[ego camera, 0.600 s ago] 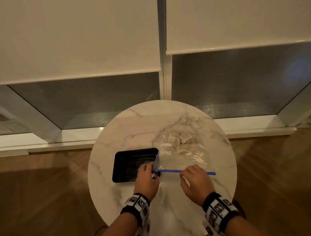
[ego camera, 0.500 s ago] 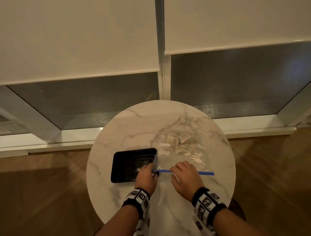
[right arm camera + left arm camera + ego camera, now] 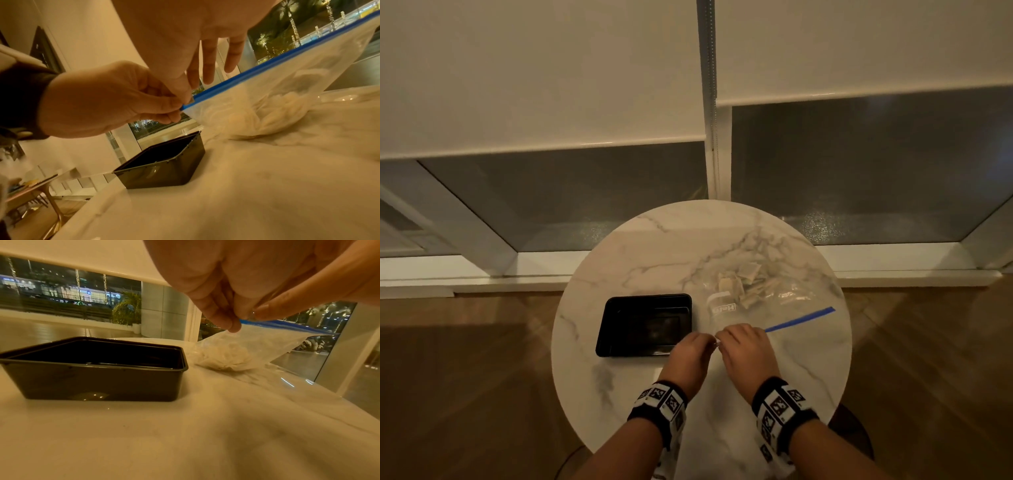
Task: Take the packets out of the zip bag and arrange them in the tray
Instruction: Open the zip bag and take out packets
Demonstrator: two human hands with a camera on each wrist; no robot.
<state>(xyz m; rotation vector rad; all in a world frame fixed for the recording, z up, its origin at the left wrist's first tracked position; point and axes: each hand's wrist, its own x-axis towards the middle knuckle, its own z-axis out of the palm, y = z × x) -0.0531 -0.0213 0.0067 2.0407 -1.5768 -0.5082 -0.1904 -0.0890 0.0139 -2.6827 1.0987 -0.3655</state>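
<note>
A clear zip bag with a blue zip strip lies on the round marble table; several pale packets are bunched at its far end. To its left stands the black tray, with nothing visible inside. My left hand pinches the left end of the zip strip, and that end is lifted off the table. My right hand pinches the same end right beside it with thumb and forefinger, its other fingers straight. The bag sags toward the packets.
The table edge is close on all sides, with wooden floor below. A window with half-lowered blinds stands behind the table. Bare marble lies between my wrists and the bag.
My right hand slid left along the blue strip until it met my left hand. The held end of the bag rose, and the strip's free right end swung away from me.
</note>
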